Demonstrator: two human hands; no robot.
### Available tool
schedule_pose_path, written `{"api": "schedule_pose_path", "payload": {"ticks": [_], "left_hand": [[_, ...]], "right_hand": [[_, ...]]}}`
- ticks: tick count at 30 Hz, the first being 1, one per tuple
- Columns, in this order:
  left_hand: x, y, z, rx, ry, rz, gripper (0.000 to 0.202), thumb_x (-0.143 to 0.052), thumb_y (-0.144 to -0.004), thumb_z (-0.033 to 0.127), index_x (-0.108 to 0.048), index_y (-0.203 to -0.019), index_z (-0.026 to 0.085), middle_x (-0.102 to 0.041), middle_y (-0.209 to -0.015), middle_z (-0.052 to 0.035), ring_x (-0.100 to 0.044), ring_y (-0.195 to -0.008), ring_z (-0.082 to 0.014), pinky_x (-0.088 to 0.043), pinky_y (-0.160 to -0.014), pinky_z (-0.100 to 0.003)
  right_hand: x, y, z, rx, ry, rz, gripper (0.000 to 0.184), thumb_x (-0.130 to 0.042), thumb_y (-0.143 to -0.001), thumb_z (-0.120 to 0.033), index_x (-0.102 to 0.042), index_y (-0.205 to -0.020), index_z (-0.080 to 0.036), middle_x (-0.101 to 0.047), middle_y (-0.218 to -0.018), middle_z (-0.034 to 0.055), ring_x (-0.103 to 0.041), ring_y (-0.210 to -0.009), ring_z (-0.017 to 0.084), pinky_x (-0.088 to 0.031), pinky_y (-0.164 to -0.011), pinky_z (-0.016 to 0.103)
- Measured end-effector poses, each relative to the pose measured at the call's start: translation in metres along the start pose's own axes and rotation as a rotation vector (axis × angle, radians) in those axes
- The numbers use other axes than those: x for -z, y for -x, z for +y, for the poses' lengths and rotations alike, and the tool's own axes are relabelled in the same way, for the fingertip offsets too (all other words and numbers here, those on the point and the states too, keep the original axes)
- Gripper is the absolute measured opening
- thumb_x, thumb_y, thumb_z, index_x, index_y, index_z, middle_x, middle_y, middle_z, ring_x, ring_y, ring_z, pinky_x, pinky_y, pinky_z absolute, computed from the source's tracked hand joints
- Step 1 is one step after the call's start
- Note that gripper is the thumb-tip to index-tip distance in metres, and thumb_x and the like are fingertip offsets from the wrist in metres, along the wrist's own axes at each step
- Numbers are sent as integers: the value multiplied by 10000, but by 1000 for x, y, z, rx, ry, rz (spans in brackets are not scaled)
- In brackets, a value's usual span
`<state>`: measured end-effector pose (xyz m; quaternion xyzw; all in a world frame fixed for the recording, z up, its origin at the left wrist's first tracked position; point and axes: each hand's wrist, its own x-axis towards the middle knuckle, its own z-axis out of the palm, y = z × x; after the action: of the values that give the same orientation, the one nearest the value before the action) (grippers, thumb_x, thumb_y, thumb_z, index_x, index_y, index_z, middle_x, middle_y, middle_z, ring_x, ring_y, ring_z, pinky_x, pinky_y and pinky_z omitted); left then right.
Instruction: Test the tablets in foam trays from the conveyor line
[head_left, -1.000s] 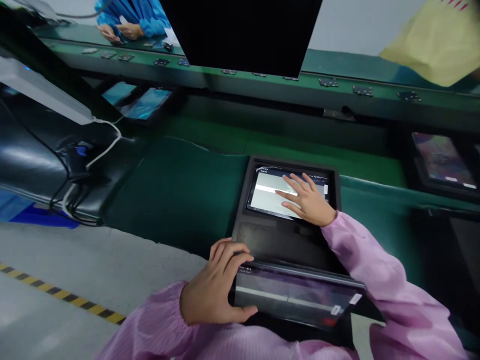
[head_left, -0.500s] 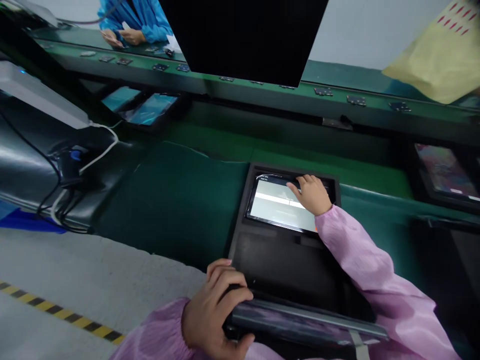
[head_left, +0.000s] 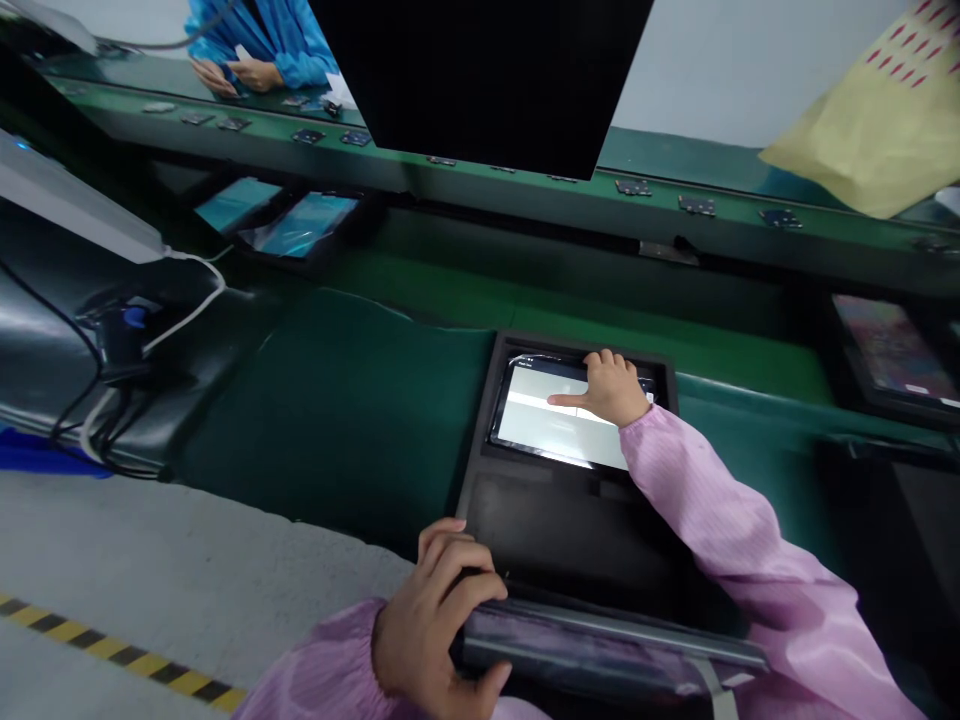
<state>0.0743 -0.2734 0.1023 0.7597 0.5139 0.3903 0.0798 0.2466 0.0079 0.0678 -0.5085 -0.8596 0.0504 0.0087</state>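
A tablet (head_left: 536,420) with a lit white screen lies in the upper recess of a black foam tray (head_left: 480,478). My right hand (head_left: 615,388) rests over its right part, the thumb stretched across the screen and the other fingers at the upper edge. Nothing is held in that hand. My left hand (head_left: 442,610) is wrapped round the left end of a dark, glossy tablet (head_left: 592,645) tilted on its edge at the tray's near side. Film seems to cover this second tablet, and its face is mostly hidden from me.
A black monitor (head_left: 487,80) hangs ahead. Small circuit boards (head_left: 634,187) line the green ledge. Other trayed tablets (head_left: 307,222) lie at the far left and right. A barcode scanner (head_left: 124,335) with cables is at left. Across the bench sits a co-worker in blue sleeves (head_left: 304,45).
My right hand has shifted slightly left, and its thumb has swung out to point left across the screen. My left hand keeps its hold. The view has turned a little.
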Motion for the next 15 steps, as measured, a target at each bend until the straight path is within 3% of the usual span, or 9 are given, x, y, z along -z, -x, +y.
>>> {"api": "schedule_pose_path", "payload": {"ticks": [4, 8, 12, 15], "left_hand": [[-6, 2, -4, 8, 7, 19, 329, -502, -691, 338, -501, -990, 202, -532, -812, -43, -531, -742, -220, -416, -861, -480], [-15, 4, -13, 27, 22, 59, 342, -487, -697, 354, -508, -1001, 200, -518, -825, -48, -536, -759, -226, -413, -874, -492], [-22, 4, -21, 32, 52, 65, 348, -472, -718, 375, -507, -1013, 194, -518, -831, -47, -540, -751, -221, -415, -872, -503], [-26, 5, -21, 53, 80, 96, 393, -481, -684, 396, -492, -1027, 205, -521, -822, -43, -540, -732, -227, -418, -863, -514]], "right_hand": [[11, -6, 1, -33, -49, -33, 820, -444, -754, -893, -587, -1037, -137, -618, -1057, 213, -594, -1008, 379, -463, -859, 527], [32, 5, 6, 36, -147, -12, 776, -391, -802, -874, -562, -1038, -155, -660, -919, 170, -639, -846, 327, -507, -725, 442], [64, 52, 1, 236, -145, 246, 738, -315, -871, -816, -531, -1111, -152, -651, -994, 173, -632, -901, 334, -506, -767, 449], [81, 94, -11, 336, 1, 325, 635, -320, -964, -664, -467, -1305, -148, -629, -1082, 175, -611, -945, 332, -491, -818, 461]]}}
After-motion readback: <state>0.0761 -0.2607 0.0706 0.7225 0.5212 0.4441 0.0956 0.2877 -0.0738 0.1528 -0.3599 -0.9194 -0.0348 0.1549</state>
